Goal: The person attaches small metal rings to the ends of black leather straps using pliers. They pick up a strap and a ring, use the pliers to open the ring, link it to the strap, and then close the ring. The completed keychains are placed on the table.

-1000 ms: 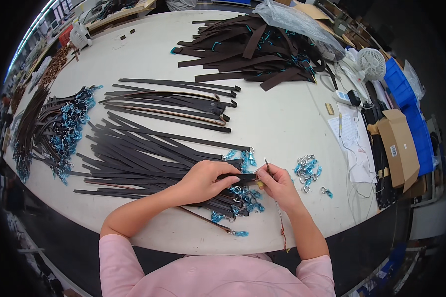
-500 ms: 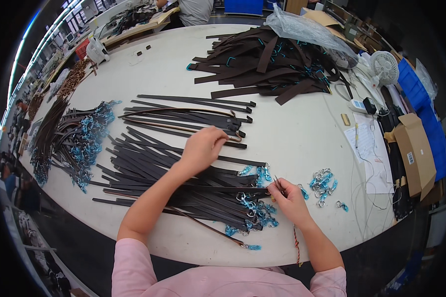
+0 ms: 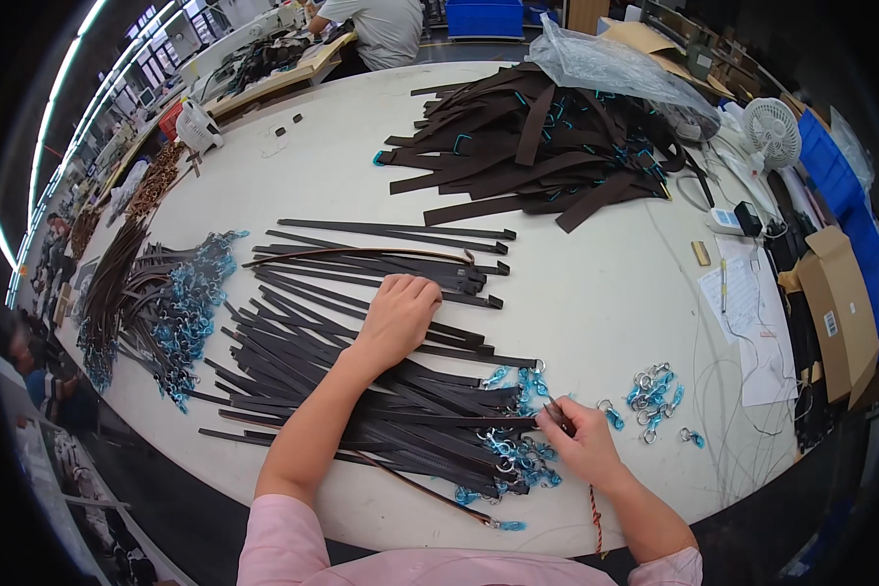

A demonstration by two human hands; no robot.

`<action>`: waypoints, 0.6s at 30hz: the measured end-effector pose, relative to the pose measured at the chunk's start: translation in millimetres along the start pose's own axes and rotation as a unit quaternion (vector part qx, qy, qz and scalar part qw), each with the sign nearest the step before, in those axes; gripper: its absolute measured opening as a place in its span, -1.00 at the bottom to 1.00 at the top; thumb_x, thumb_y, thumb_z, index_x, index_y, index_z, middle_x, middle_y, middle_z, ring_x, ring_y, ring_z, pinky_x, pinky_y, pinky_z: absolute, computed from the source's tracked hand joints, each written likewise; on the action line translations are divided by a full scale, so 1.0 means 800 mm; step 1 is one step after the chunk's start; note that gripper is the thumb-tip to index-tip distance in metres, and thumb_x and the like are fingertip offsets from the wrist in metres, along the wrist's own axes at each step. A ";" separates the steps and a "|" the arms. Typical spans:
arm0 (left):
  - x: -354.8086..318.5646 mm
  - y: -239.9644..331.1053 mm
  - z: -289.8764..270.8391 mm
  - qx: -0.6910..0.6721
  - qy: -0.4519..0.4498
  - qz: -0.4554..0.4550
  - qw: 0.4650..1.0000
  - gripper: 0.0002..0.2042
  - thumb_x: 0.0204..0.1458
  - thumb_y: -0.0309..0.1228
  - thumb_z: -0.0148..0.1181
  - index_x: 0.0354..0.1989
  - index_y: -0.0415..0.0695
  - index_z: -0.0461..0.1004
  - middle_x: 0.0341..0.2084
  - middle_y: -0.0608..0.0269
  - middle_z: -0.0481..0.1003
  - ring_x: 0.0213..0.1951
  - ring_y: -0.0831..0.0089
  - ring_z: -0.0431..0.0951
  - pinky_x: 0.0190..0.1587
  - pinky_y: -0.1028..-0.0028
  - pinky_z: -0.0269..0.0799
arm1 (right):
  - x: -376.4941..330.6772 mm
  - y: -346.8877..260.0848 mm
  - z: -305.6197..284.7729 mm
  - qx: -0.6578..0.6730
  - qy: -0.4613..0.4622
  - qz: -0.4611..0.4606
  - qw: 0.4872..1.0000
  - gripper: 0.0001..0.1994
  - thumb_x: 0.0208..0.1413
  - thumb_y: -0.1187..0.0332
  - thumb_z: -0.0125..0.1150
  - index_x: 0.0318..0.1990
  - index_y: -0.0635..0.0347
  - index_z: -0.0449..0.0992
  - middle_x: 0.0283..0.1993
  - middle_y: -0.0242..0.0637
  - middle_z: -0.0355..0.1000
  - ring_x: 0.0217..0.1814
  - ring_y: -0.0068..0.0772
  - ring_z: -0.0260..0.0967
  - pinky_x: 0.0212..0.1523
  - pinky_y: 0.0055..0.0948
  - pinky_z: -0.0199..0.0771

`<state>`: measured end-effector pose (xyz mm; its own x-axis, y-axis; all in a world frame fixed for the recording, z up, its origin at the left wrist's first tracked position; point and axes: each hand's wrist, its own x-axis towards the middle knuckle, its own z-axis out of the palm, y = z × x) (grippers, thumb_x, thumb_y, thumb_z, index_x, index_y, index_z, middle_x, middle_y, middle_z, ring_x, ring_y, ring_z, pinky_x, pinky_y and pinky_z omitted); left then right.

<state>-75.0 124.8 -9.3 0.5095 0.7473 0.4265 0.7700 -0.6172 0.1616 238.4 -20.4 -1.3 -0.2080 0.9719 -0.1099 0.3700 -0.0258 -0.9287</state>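
A heap of dark brown straps [image 3: 361, 410] lies in front of me, their ends carrying metal rings wrapped in blue film [image 3: 518, 459]. My left hand [image 3: 398, 314] reaches forward over the heap, its fingers curled down on a dark strap [image 3: 459, 337] at the far side. Near the table's front edge, my right hand [image 3: 581, 444] pinches a thin dark tool [image 3: 555, 408] beside a strap end among the blue rings. A small cluster of loose blue-wrapped rings [image 3: 654, 391] sits just right of that hand.
Long thin straps [image 3: 391, 234] lie beyond my left hand, and wider straps [image 3: 537, 146] are piled at the back under a plastic bag [image 3: 606, 63]. Bundled straps [image 3: 166, 303] sit left. A fan [image 3: 772, 122], papers [image 3: 752, 313] and a cardboard box [image 3: 840, 293] stand right. Another person [image 3: 381, 24] sits at the back.
My left hand left the right hand and reached forward across the strap heap, then curled onto a strap. The right hand stayed by the blue rings.
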 end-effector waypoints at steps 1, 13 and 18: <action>-0.003 -0.001 -0.003 -0.018 -0.010 -0.008 1.000 -0.93 0.16 -0.50 0.26 -0.23 -0.15 0.51 -0.21 0.24 0.54 -0.06 0.19 0.51 0.07 0.30 0.37 | -0.002 0.002 0.000 -0.009 -0.006 -0.003 1.000 -0.78 0.27 0.33 0.34 -0.28 0.32 0.50 -0.55 -0.29 0.39 -0.56 -0.56 0.16 -0.49 -0.47 0.22; 0.007 0.000 -0.030 -0.113 -0.179 -0.046 0.976 -0.85 0.07 -0.51 0.38 -0.22 -0.09 0.54 -0.21 0.21 0.46 -0.13 0.17 0.44 0.03 0.27 0.36 | 0.000 -0.001 -0.002 -0.072 -0.013 -0.055 0.996 -0.82 0.18 0.37 0.40 -0.26 0.29 0.55 -0.42 -0.11 0.54 -0.51 -0.16 0.48 -0.45 -0.34 0.45; 0.012 -0.001 -0.034 -0.153 -0.145 -0.039 0.977 -0.87 0.09 -0.55 0.33 -0.23 -0.17 0.51 -0.30 0.20 0.53 -0.22 0.16 0.51 -0.01 0.25 0.39 | 0.000 -0.002 -0.002 -0.081 -0.017 -0.052 0.995 -0.82 0.19 0.36 0.39 -0.26 0.28 0.55 -0.43 -0.11 0.54 -0.52 -0.16 0.48 -0.45 -0.34 0.44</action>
<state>-81.2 126.1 18.7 0.5753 0.8058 0.1403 0.6819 -0.5673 0.4617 239.3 -19.7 1.0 -0.2820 0.9589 -0.0305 0.4849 0.1150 -0.8670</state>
